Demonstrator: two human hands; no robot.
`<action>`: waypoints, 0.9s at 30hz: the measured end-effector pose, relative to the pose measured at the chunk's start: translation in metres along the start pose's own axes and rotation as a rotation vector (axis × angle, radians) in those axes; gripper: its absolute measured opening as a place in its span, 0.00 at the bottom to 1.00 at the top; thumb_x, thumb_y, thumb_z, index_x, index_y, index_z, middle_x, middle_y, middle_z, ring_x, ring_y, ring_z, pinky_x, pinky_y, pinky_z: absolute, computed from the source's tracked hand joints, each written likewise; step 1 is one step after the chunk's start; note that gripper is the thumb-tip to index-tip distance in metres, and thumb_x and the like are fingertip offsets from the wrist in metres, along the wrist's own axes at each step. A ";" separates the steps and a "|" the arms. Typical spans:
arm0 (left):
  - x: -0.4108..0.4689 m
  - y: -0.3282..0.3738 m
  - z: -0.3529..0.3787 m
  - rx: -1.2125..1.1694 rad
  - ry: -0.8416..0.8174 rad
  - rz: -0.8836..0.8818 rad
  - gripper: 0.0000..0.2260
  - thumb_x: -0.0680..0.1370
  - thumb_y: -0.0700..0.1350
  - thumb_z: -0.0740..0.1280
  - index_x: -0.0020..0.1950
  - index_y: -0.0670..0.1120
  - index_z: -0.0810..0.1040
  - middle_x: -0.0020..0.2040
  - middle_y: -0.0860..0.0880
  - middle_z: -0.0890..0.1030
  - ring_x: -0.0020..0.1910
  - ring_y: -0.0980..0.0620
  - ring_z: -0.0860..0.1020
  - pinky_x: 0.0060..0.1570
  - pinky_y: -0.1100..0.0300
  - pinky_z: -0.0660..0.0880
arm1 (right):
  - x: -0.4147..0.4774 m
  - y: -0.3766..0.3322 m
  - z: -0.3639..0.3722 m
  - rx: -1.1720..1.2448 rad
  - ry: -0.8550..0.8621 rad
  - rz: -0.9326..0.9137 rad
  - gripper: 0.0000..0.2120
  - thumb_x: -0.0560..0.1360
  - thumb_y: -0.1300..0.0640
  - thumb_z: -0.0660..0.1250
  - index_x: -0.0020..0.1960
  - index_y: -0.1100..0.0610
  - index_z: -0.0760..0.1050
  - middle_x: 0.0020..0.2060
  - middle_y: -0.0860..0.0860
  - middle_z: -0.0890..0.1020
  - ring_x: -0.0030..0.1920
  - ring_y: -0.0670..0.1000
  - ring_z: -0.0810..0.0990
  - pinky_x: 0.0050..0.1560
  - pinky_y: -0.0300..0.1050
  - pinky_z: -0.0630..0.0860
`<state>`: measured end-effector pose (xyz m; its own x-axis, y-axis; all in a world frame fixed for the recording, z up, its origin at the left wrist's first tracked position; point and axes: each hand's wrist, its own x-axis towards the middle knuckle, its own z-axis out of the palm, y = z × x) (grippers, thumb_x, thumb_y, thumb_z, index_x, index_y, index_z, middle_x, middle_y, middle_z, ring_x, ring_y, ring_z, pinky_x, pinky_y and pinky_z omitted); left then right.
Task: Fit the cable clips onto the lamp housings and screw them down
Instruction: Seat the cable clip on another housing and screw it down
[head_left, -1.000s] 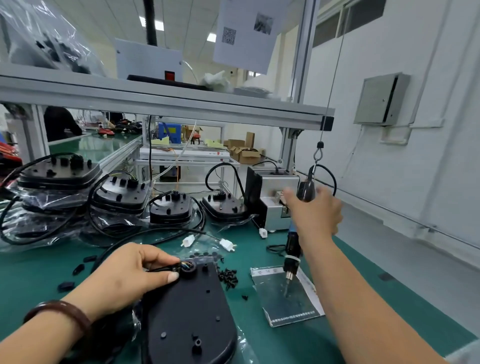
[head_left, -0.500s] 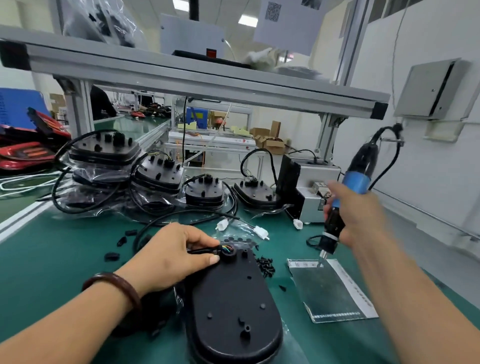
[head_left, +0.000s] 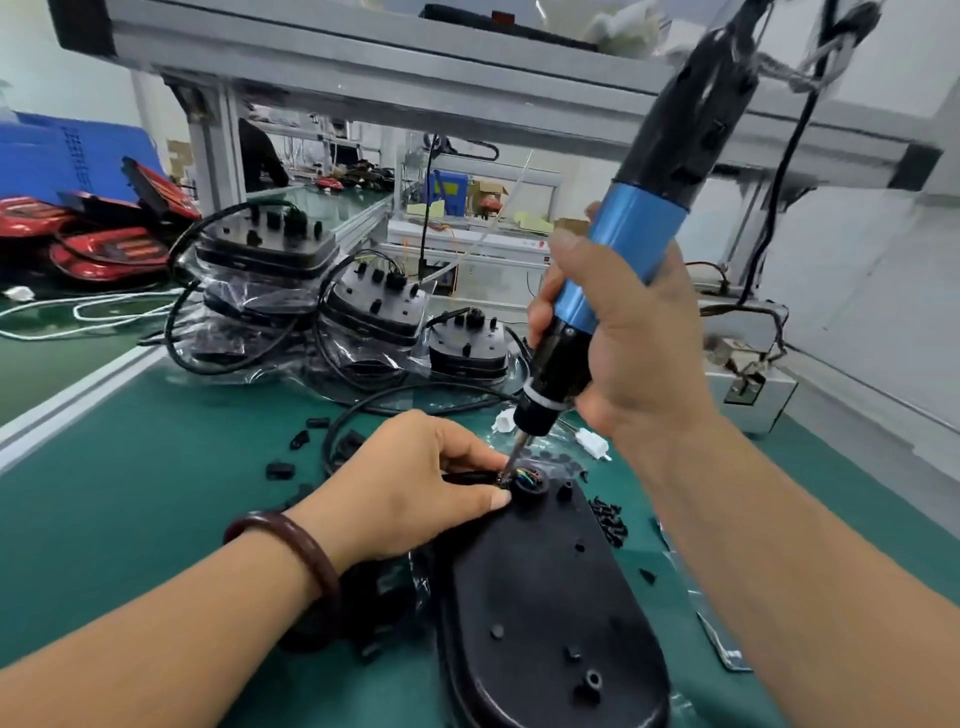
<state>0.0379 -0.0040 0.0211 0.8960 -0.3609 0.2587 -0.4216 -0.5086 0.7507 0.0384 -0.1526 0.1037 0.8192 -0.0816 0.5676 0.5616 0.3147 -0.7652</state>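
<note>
A black oval lamp housing (head_left: 545, 597) lies face down on the green bench in front of me. At its far end, coloured wires enter a round port (head_left: 530, 480). My left hand (head_left: 415, 478) pinches the black cable and clip against that port. My right hand (head_left: 628, 343) grips a blue and black electric screwdriver (head_left: 623, 249), tilted, with its bit tip touching the clip right beside my left fingertips. The clip itself is mostly hidden by my fingers.
Loose black screws (head_left: 610, 519) lie right of the housing, spare black clips (head_left: 291, 457) to the left. Several bagged housings with cables (head_left: 374, 306) stand behind. White connectors (head_left: 592, 444), a grey box (head_left: 753, 395), red lamp lenses (head_left: 104, 249) and an overhead shelf beam (head_left: 415, 73) surround the spot.
My right hand brought the screwdriver from the right, above the plastic bag, leftward and down onto the clip. My left hand kept its hold on the cable. The view moved closer.
</note>
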 end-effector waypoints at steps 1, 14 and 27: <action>0.000 0.000 0.000 0.000 -0.003 -0.002 0.09 0.69 0.47 0.76 0.49 0.52 0.85 0.41 0.59 0.84 0.40 0.68 0.79 0.43 0.76 0.72 | 0.000 0.001 0.000 -0.005 -0.006 -0.003 0.11 0.72 0.62 0.69 0.48 0.55 0.68 0.29 0.53 0.73 0.27 0.52 0.72 0.29 0.43 0.72; 0.002 -0.002 0.001 -0.053 -0.009 -0.009 0.09 0.69 0.47 0.76 0.48 0.52 0.85 0.40 0.58 0.84 0.39 0.65 0.80 0.42 0.73 0.74 | 0.004 0.006 -0.002 -0.026 -0.040 0.002 0.12 0.71 0.60 0.69 0.50 0.55 0.67 0.29 0.52 0.74 0.26 0.53 0.72 0.30 0.44 0.72; 0.000 -0.005 0.001 0.032 0.031 0.067 0.09 0.68 0.49 0.77 0.47 0.56 0.84 0.40 0.66 0.81 0.42 0.72 0.77 0.42 0.81 0.67 | 0.017 0.013 0.005 -0.022 -0.345 0.021 0.18 0.69 0.62 0.69 0.54 0.59 0.66 0.28 0.53 0.75 0.24 0.53 0.72 0.30 0.44 0.72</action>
<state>0.0402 -0.0023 0.0171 0.8691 -0.3712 0.3270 -0.4849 -0.5085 0.7115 0.0589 -0.1452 0.1050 0.7450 0.2502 0.6184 0.5506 0.2926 -0.7818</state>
